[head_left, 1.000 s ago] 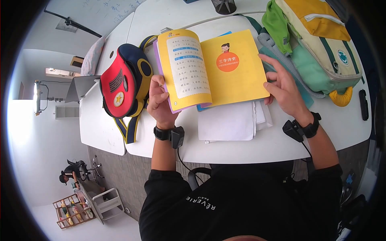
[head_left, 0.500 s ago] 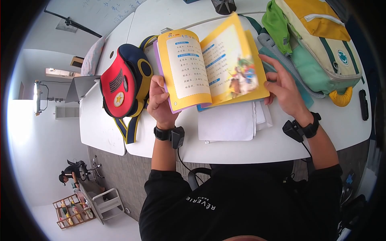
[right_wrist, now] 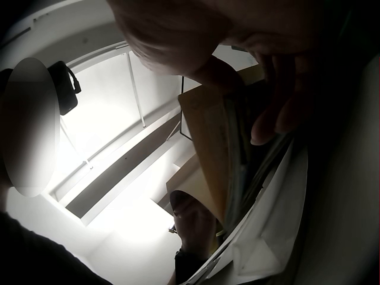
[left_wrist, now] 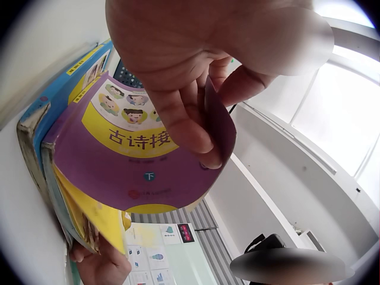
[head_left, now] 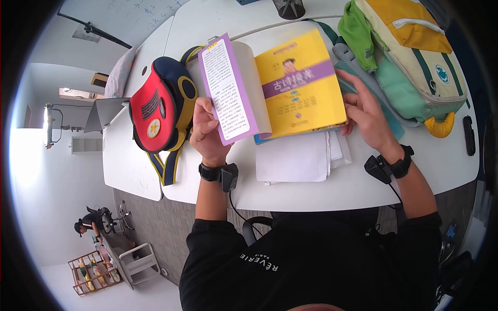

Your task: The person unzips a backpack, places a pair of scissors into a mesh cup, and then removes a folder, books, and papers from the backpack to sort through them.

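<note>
A yellow-and-purple book (head_left: pixel 300 106) lies spread over the table, its purple-edged left leaf lifted and bent. My left hand (head_left: pixel 209 136) pinches that leaf's outer edge; in the left wrist view the fingers press the purple cover (left_wrist: pixel 101 157) and the thumb is behind it. At the right edge my right hand (head_left: pixel 371 116) grips the yellow side of the book, thumb at the page edges and fingers partly hidden beneath. The yellow page is slightly blurred. Under this book rests a blue book (left_wrist: pixel 53 101).
White papers (head_left: pixel 293 160) stick out below the books. A red and navy bag (head_left: pixel 150 114) stands left, a cream and green backpack (head_left: pixel 430 62) right. A black pen-like item (head_left: pixel 469 136) lies at the right edge; a mesh cup (head_left: pixel 289 7) is at the back.
Pages have flipped from right to left; a purple-bordered text page now shows on the left and a yellow page with a purple band on the right. Both hands stay in place.
</note>
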Demonstrator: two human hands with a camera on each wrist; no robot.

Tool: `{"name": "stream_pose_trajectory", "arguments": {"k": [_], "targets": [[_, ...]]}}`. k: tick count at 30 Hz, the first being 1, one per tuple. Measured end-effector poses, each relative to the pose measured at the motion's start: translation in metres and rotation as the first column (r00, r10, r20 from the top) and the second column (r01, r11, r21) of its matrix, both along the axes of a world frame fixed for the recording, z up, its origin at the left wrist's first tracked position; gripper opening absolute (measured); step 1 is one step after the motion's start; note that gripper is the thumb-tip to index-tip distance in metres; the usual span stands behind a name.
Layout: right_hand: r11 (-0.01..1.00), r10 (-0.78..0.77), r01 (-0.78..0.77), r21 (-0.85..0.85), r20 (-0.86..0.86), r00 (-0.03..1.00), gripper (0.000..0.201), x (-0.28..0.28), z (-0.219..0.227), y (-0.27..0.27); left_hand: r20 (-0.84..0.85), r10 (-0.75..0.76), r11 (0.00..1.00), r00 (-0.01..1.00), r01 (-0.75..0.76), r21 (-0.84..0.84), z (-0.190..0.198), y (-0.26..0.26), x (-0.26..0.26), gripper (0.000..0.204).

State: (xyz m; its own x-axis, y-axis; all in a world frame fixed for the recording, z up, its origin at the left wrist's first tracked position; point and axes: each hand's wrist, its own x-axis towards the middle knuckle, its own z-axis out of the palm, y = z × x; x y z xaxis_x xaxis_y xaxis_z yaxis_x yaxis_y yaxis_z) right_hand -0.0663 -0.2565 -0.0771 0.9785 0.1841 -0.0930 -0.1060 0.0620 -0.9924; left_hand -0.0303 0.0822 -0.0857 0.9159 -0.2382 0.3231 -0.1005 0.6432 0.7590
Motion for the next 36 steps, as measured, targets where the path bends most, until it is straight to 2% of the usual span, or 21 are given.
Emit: {"name": "stream_pose_trajectory", "arguments": {"k": [4,6,7,9,10,12,16,18,20,22,24,25,26,27,28,30,31,32,34,35,36], "targets": [[0.999,0.029,-0.028,0.045,-0.011,1.000,0.054,0.001,0.001,-0.003,0.008,0.007,1.000,1.000,-0.007,-0.012,0.000,0.000,0.000,0.031],[0.999,0.023,-0.023,0.042,-0.007,1.000,0.053,-0.001,0.004,-0.002,0.015,0.019,1.000,1.000,-0.019,0.021,0.005,-0.004,-0.003,0.048],[0.999,0.023,-0.023,0.041,-0.007,1.000,0.053,0.000,0.004,-0.003,0.016,0.019,1.000,1.000,-0.019,0.021,0.008,-0.009,-0.005,0.048],[0.999,0.038,-0.038,0.020,0.004,0.999,0.053,0.000,0.003,-0.003,-0.019,0.244,0.969,0.970,-0.243,0.044,0.022,-0.027,-0.012,0.072],[0.999,0.037,-0.037,0.020,0.003,0.999,0.053,0.000,0.002,-0.003,-0.019,0.244,0.969,0.970,-0.242,0.045,0.018,-0.022,-0.011,0.072],[0.999,0.037,-0.037,0.025,0.011,0.999,0.054,0.000,0.001,-0.003,0.052,0.021,0.999,0.998,-0.020,-0.033,0.003,-0.004,-0.006,0.080],[0.999,0.035,-0.035,-0.004,0.027,0.999,0.051,0.000,0.003,-0.002,0.143,-0.069,0.998,0.987,0.069,0.003,-0.006,-0.001,0.001,0.075],[0.999,0.025,-0.025,0.048,-0.006,1.000,0.047,0.000,0.003,-0.002,0.142,-0.058,0.998,0.988,0.058,0.005,-0.006,-0.002,0.001,0.072],[0.997,-0.008,0.008,0.072,-0.008,1.000,0.046,-0.001,-0.001,-0.001,0.162,-0.017,0.989,0.987,-0.007,0.145,-0.007,0.001,0.002,0.064],[0.995,-0.042,0.042,0.095,-0.009,0.999,0.046,0.000,-0.003,-0.004,0.151,0.006,0.987,0.989,-0.030,0.157,-0.005,0.000,0.002,0.057],[0.991,0.075,-0.071,0.110,-0.032,0.997,0.044,0.003,-0.005,-0.013,0.141,0.030,0.984,0.990,-0.054,0.169,-0.002,-0.001,0.004,0.051],[0.991,0.077,-0.074,0.109,-0.030,0.997,0.044,0.003,-0.002,-0.012,0.105,0.150,0.929,0.983,-0.176,0.324,-0.001,-0.001,0.006,0.044],[0.998,0.054,-0.054,0.019,-0.015,0.998,0.043,0.002,0.001,-0.010,0.089,0.273,0.835,0.958,-0.282,0.473,0.000,-0.001,0.007,0.037],[0.997,0.034,-0.034,-0.072,0.003,0.999,0.043,0.001,0.006,-0.009,0.094,0.357,0.756,0.929,-0.347,0.555,0.004,-0.006,0.006,0.027],[0.996,0.044,-0.043,-0.078,0.006,0.999,0.043,0.000,0.012,-0.007,0.095,0.367,0.756,0.926,-0.356,0.550,0.002,-0.006,0.007,0.027],[0.943,-0.029,0.055,-0.329,0.083,0.996,0.047,-0.001,0.024,-0.005,0.229,0.395,0.390,0.890,-0.388,0.835,-0.006,-0.003,0.009,0.028],[0.939,-0.016,0.045,-0.340,0.089,0.996,0.047,0.000,0.023,-0.006,0.221,0.371,0.335,0.902,-0.352,0.874,-0.007,-0.003,0.011,0.034],[0.908,-0.006,0.069,-0.413,0.152,0.988,0.050,0.001,0.017,-0.008,0.223,0.385,0.344,0.896,-0.363,0.866,-0.005,-0.006,0.009,0.034],[0.863,0.025,0.090,-0.497,0.219,0.975,0.055,0.003,0.007,-0.009,0.035,0.367,0.400,0.930,-0.192,0.896,0.001,-0.014,0.005,0.044],[0.847,0.037,0.094,-0.524,0.234,0.971,0.057,0.003,0.003,-0.009,0.023,0.374,0.430,0.927,-0.196,0.882,0.000,-0.015,0.005,0.053],[0.829,0.049,0.100,-0.550,0.250,0.967,0.060,0.003,0.001,-0.008,0.025,0.385,0.443,0.923,-0.208,0.872,-0.002,-0.015,0.006,0.053]]}}
